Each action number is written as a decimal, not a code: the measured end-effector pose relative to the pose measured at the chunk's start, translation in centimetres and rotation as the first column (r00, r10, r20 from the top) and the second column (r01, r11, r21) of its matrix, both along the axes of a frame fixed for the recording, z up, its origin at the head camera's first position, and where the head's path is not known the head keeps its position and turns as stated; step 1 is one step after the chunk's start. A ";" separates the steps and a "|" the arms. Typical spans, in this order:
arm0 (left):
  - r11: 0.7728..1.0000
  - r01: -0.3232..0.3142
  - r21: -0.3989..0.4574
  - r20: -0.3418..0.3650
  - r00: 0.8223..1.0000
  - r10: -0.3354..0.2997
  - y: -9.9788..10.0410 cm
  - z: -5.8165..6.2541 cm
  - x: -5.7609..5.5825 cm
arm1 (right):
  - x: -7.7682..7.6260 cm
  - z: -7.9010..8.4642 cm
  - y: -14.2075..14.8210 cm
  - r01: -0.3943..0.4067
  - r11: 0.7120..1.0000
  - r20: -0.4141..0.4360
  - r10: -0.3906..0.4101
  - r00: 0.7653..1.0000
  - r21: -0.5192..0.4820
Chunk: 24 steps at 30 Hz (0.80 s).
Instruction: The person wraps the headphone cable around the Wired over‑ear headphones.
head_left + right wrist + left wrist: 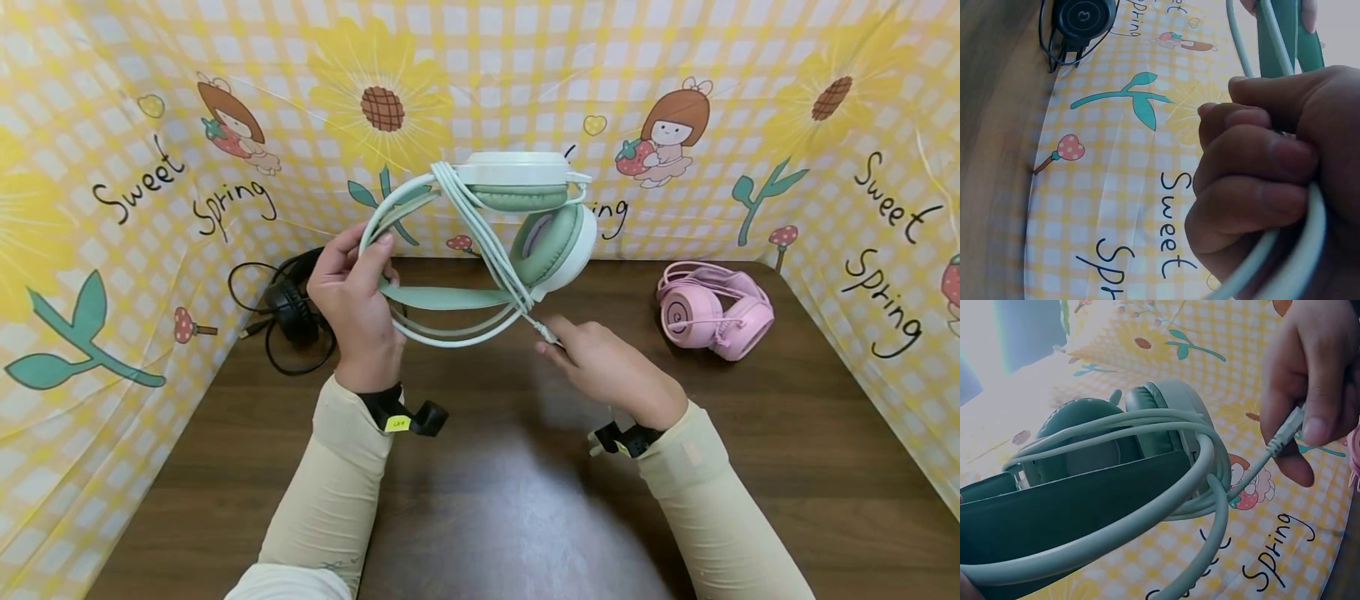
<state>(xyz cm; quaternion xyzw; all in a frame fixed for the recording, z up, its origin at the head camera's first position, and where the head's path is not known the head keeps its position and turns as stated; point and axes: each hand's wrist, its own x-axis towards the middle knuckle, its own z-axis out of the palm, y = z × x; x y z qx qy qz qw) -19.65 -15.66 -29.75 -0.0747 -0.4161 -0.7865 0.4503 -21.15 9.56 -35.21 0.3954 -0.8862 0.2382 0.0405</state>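
Note:
A pair of mint green and white headphones [555, 242] is held up above the table, its cable [487, 237] wound in several loops around the headband and one ear cup. My left hand [358, 304] grips the headband at the left, with the thumb on the near side. At the lower right of the loops, my right hand [611, 367] pinches the cable's plug end [1286, 431] between thumb and fingers. The right wrist view shows this hand's fingers curled, with pale cable [1291, 262] running below them. The plug's tip is hidden in the hand.
Black headphones [288, 312] with a loose black cable lie at the back left of the brown wooden table [480, 500]. Pink headphones [716, 312] rest at the back right. A yellow checked cloth [510, 92] with printed flowers encloses the back and sides.

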 end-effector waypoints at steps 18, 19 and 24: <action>0.973 -0.149 -0.173 0.058 0.985 0.161 0.7 -0.8 -0.6 | 0.3 0.7 0.3 -0.024 1.000 -0.085 0.024 0.996 -0.001; 0.970 -0.152 -0.188 0.051 0.985 0.164 0.8 -0.9 -0.6 | 0.4 0.7 0.3 -0.026 1.000 -0.090 0.026 0.996 -0.002; 0.932 -0.197 -0.303 0.017 0.977 0.211 1.2 -1.1 -0.6 | 0.4 0.8 0.4 -0.037 0.999 -0.101 0.037 0.994 0.001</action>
